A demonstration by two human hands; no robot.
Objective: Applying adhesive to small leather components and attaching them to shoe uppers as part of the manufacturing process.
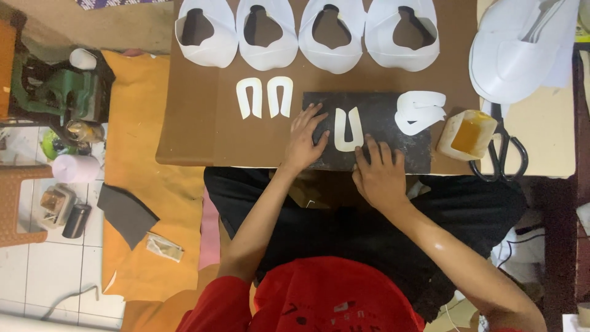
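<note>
A white U-shaped cut piece (348,130) lies on a dark rectangular mat (399,132) near the front edge of the brown board (196,123). My left hand (304,140) rests flat on the mat's left edge, fingers spread, just left of the U piece. My right hand (378,172) lies on the mat's front edge, fingertips close to the piece's lower right. Neither hand holds anything. Two more white U pieces (264,97) lie to the left of the mat.
Several large white shoe-upper pieces (307,34) line the board's far edge. A small stack of white pieces (421,110), a pot of amber glue (467,134), black scissors (504,147) and a white pile (519,49) sit right. A green machine (58,92) stands far left.
</note>
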